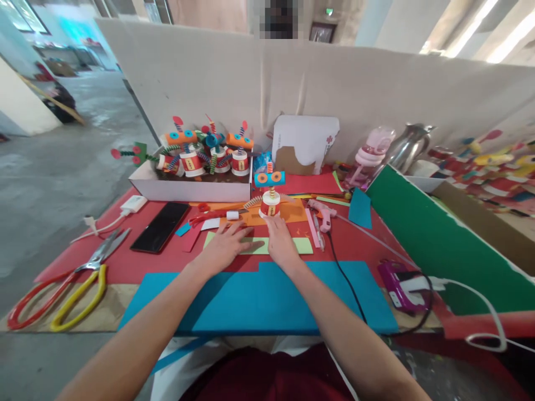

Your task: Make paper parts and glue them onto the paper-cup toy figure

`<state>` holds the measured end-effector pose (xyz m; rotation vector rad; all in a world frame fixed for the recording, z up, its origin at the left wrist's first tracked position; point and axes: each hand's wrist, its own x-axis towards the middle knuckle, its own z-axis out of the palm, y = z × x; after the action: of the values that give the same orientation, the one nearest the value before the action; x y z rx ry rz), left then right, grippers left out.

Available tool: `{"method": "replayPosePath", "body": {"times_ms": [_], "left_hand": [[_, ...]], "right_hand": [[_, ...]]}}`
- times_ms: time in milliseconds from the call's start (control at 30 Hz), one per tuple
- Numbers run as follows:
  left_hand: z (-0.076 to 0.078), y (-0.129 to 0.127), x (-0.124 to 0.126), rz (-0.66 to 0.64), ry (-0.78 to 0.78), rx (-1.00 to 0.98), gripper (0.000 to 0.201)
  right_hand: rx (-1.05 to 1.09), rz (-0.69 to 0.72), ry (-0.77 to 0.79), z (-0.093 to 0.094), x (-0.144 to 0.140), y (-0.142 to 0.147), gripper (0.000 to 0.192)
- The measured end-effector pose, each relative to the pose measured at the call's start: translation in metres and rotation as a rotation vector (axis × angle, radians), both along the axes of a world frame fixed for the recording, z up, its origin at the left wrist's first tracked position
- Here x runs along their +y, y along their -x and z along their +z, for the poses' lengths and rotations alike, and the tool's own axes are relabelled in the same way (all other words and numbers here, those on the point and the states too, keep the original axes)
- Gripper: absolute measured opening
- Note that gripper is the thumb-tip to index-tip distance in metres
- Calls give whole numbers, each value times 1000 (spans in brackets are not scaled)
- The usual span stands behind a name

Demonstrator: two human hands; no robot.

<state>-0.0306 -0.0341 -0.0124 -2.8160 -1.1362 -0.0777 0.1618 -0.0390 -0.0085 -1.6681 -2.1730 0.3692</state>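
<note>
My left hand (pixel 228 243) lies flat, fingers spread, on a light green paper strip (pixel 303 245) on the red table cover (pixel 359 239). My right hand (pixel 281 240) rests on the same strip, its fingertips reaching toward the base of a small paper-cup figure (pixel 270 204) with a red band, a spring neck and a blue tube head (pixel 270 179). The figure stands on an orange sheet (pixel 292 213). Neither hand grips anything.
A white box (pixel 188 188) with several finished figures stands behind. A black phone (pixel 160 226), scissors (pixel 104 252), red-handled scissors (pixel 204 217), a pink glue gun (pixel 324 214) with its black cord, a blue foam sheet (pixel 267 298) and a green board (pixel 434 234) surround the hands.
</note>
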Motion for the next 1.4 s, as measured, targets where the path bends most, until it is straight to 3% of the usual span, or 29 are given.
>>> {"method": "replayPosePath", "body": {"times_ms": [133,300,467,667,900,1067,1167,1233,1333,1400], "left_hand": [[7,-5,-6,19,6,-8,51],[14,-29,-38,-18,37,-46,41],[2,-42,-62,69,59,-68,73],[-4,-13,-67,165,37,-73,80],[-8,43,-77,368,-34,-6,76],[3,67,-81,468,-29,30,74],[17,48,-78,468,-83,-21,68],[22,24,-73,386,-83,-62,61],[18,-4,-62,247,24,-75,56],[8,-7,-56,203,101,-71,58]], "right_hand": [[-59,50,-6,-14,-1,3,49],[-47,48,-44,-15,-3,1,42],[-60,49,-21,-18,2,2,43],[-44,65,-49,-21,3,0,46],[-37,66,-45,-22,4,-1,49],[-27,58,-69,-27,6,0,51],[-34,58,-72,-28,6,1,50],[-39,51,-70,-27,5,1,48],[-38,49,-77,-25,4,1,45],[-38,55,-76,-23,3,1,44]]}}
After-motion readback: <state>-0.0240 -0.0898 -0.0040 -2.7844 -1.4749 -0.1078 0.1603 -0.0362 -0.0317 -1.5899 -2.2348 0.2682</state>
